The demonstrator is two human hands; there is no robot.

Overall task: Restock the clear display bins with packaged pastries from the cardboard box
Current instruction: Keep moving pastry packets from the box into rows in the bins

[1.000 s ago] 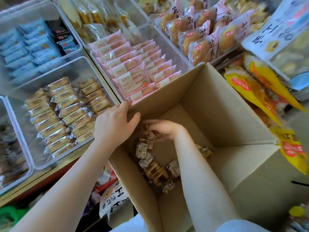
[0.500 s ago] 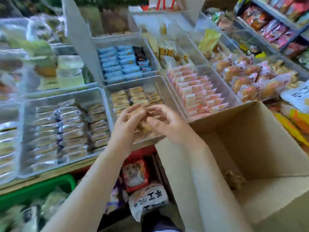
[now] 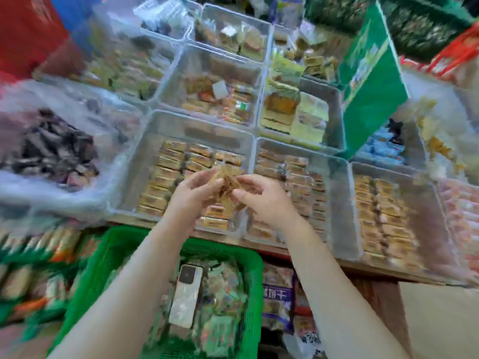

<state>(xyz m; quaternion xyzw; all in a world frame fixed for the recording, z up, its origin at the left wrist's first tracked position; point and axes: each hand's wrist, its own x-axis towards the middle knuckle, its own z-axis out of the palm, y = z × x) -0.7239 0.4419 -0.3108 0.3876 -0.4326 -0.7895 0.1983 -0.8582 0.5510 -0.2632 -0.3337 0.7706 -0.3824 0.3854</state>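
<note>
A small bunch of packaged pastries (image 3: 226, 185) in clear wrappers is held between both hands. My left hand (image 3: 193, 194) grips it from the left and my right hand (image 3: 261, 198) grips it from the right. The hands hover over the near edge of a clear display bin (image 3: 145, 156) filled with rows of tan wrapped pastries. A second clear bin (image 3: 334, 193) with similar pastries sits just to its right. Only a corner of the cardboard box (image 3: 440, 320) shows at the lower right. The picture is blurred by motion.
More clear bins (image 3: 181, 81) with mixed snacks fill the shelf behind. A green plastic basket (image 3: 108, 257) below the shelf edge holds packets and a white phone (image 3: 186, 296). A green sign (image 3: 370, 81) stands at the right. A bag of dark snacks (image 3: 51, 151) lies at the left.
My right hand came out of the cardboard box with pastries and my left hand left the box's rim to join it. Both hands and my view then shifted left, to a bin further along the shelf.
</note>
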